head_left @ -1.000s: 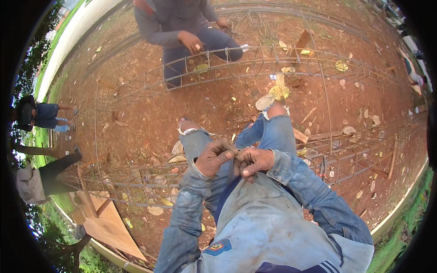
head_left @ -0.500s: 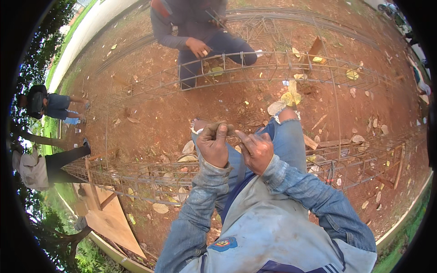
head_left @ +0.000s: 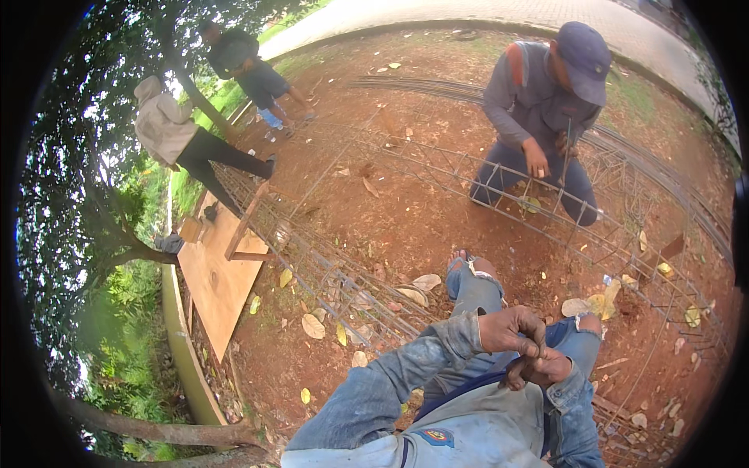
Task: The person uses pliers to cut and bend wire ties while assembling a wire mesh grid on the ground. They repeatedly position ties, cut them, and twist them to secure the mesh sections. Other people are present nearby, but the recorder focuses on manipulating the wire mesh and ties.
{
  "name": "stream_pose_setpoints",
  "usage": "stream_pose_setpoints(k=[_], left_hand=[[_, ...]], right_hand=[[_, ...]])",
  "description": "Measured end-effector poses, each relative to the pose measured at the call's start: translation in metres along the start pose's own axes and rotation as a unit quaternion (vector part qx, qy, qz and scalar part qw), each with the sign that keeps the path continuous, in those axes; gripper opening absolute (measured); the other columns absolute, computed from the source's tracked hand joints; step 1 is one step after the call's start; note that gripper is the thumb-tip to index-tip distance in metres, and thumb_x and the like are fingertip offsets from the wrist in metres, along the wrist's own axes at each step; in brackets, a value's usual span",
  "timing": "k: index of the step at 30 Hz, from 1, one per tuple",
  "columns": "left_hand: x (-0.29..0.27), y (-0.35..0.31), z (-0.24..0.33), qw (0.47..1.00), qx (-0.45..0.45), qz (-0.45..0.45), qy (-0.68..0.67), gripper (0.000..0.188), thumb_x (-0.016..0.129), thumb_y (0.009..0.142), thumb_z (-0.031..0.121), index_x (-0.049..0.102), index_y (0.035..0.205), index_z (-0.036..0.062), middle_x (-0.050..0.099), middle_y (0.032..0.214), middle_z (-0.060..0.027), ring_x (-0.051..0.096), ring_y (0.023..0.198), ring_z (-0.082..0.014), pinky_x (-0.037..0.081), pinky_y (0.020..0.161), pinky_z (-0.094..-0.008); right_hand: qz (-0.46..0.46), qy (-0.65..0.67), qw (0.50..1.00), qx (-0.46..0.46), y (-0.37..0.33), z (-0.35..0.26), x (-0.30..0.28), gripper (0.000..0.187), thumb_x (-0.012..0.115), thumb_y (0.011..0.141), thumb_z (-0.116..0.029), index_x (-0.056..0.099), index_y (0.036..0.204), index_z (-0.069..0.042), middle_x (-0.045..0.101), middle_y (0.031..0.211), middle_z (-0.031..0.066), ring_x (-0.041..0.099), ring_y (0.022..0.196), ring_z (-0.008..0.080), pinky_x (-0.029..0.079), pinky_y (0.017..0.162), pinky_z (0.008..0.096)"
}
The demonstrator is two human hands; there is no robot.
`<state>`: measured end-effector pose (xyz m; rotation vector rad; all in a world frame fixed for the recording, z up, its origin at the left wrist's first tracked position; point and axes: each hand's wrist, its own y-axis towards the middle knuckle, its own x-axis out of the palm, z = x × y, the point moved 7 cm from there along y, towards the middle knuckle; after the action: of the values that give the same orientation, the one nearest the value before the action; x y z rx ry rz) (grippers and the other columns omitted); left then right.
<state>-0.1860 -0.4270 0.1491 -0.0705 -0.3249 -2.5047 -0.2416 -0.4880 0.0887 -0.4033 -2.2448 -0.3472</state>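
My left hand (head_left: 511, 329) and my right hand (head_left: 548, 365) meet above my lap, fingers curled and pressed together. Whatever they pinch between them is too small or hidden to make out. Below them are my torn jeans (head_left: 477, 290). A long cage of thin steel bars (head_left: 343, 273) lies on the ground to my left and runs toward my legs. Another steel-bar cage (head_left: 437, 173) stretches across the ground in front of me. Behind it kneels a co-worker (head_left: 519, 101), one hand (head_left: 535, 158) at its bars and a thin tool in the other.
A plywood sheet (head_left: 222, 273) lies at the left beside a wooden prop (head_left: 248, 222). Two more people (head_left: 168, 125) stand at the far left near a tree. Loose steel rods (head_left: 421, 84) lie farther back. Dry leaves (head_left: 313, 326) are scattered over the reddish soil.
My view has swung to the left, so the co-worker and my hands now appear farther right. My hands have come closer together, fingers still pinched.
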Motion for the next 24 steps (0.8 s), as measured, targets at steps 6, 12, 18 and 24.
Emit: stream_pose_setpoints(k=[6, 12, 18, 24], left_hand=[[-0.033, -0.02, -0.009, 0.956, -0.023, 0.293, -0.02, 0.01, 0.055, 0.08, 0.005, 0.057, 0.086, -0.0019, 0.06, 0.075, -0.0065, 0.055, 0.067, -0.0113, 0.044, 0.06, -0.0231], [-0.03, -0.003, -0.007, 0.906, 0.036, 0.419, -0.05, 0.012, 0.053, 0.083, 0.009, 0.055, 0.087, -0.0022, 0.058, 0.073, -0.0029, 0.051, 0.064, -0.0061, 0.044, 0.056, -0.0207], [-0.033, -0.005, -0.004, 0.871, 0.03, 0.49, 0.022, 0.014, 0.053, 0.082, 0.01, 0.057, 0.087, -0.0018, 0.06, 0.078, -0.0059, 0.056, 0.071, -0.0104, 0.045, 0.063, -0.023], [-0.047, 0.009, -0.011, 0.912, -0.009, 0.41, 0.023, 0.014, 0.053, 0.083, 0.012, 0.057, 0.086, -0.0004, 0.057, 0.076, -0.0032, 0.053, 0.07, -0.0092, 0.043, 0.062, -0.0223]], right_hand=[[0.331, -0.201, 0.921, -0.04, 0.002, -0.039, -0.013, 0.033, 0.05, 0.085, -0.033, 0.054, 0.087, 0.0, 0.049, 0.066, 0.0015, 0.041, 0.056, 0.0077, 0.031, 0.049, 0.0206], [0.425, -0.284, 0.843, -0.165, -0.006, -0.056, -0.025, 0.027, 0.051, 0.085, -0.023, 0.057, 0.092, 0.002, 0.048, 0.058, -0.0025, 0.04, 0.047, 0.0029, 0.028, 0.042, 0.0181], [0.524, -0.486, 0.657, -0.238, -0.022, -0.067, -0.017, 0.025, 0.046, 0.085, -0.014, 0.056, 0.097, 0.006, 0.056, 0.079, 0.008, 0.051, 0.07, 0.013, 0.041, 0.061, 0.0263], [0.441, -0.35, 0.804, -0.191, -0.008, -0.036, -0.037, 0.025, 0.052, 0.082, -0.018, 0.058, 0.092, 0.004, 0.057, 0.085, 0.0115, 0.053, 0.074, 0.0153, 0.041, 0.065, 0.0268]])
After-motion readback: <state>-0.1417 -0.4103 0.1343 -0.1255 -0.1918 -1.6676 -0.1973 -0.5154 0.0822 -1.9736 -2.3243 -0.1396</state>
